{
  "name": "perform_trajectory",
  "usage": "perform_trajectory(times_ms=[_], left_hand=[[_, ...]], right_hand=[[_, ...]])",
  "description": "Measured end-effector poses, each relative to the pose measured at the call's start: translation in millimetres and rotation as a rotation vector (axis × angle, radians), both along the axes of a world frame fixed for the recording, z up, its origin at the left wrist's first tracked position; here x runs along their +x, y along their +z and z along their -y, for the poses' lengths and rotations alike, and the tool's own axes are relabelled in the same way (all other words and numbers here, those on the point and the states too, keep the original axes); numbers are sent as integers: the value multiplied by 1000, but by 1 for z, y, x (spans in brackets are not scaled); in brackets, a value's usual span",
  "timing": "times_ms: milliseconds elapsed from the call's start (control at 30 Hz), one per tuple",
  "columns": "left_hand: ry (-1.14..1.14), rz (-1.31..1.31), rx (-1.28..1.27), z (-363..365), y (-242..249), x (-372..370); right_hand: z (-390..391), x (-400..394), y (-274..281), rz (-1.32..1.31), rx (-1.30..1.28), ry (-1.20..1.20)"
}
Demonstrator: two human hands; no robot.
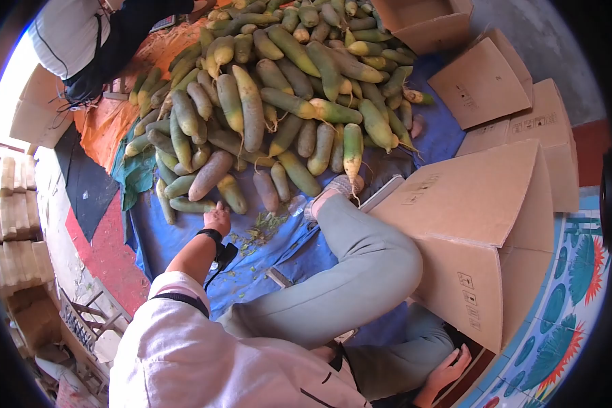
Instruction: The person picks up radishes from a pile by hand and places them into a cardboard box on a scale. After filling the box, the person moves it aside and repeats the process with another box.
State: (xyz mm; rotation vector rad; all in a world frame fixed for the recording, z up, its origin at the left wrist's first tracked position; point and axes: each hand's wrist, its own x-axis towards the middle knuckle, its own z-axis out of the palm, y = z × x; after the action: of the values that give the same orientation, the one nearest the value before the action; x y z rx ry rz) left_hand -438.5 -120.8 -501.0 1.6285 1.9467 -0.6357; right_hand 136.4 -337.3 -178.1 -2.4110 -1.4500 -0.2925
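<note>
A blue tarp [160,234] carries a radish heap [251,109] towards its far edge; a carton [455,204] stands along its right edge. At the heap's near side lies a green radish [192,205], the left hand [217,219] bent at its tip, grip unclear; the right hand [450,367], half-open, looks empty.

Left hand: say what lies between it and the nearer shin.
In the head view, green leaf scraps on blue tarp lie between left hand and shin.

Left hand [217,220] well forward
</note>
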Motion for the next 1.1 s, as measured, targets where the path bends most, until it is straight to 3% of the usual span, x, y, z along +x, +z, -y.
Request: perform_trajectory(times_ms=[100, 267, 300, 367, 500, 633, 700, 767, 833, 867, 900, 1000, 1100], left_hand=[[-117, -119, -140, -7, -14, 1], [-415, -275, -134, 0, -36, -7], [-449, -272, -179, -4, -8, 2], [-468, -254, -40, 6, -20, -9], [-556, -200, 64, -2, 0, -18], [-367, 30, 166, -22, 52, 2], [-142, 98, 150, -33, 77, 16], [-132, 230, 313, -32, 79, 14], [411, 871, 267, -36, 92, 24], [428, 1039, 373, -38, 92, 28], [392, 1049, 363, -44, 101, 36], [381, 1217, 624, -59, 162, 70], [118, 1072, 752, -74, 254, 94]], right_hand=[[3, 0, 3, 80, -40, 18], [13, 4, 1, 53, -43, 11], [12, 3, 3, 54, -41, 4], [7, -2, 4, 52, -42, 16], [0, -4, 2, 16, -5, -1], [-4, -9, 1, -23, 38, 31], [-4, -10, -1, -31, 83, 41], [-2, -8, -6, -27, 108, 38], [-2, -10, -6, -36, 143, 26], [-3, -13, -4, -37, 153, 19], [-3, -14, -3, -38, 162, 13], [-3, -16, -1, -37, 199, 11], [1, -15, -3, -41, 225, 10]])
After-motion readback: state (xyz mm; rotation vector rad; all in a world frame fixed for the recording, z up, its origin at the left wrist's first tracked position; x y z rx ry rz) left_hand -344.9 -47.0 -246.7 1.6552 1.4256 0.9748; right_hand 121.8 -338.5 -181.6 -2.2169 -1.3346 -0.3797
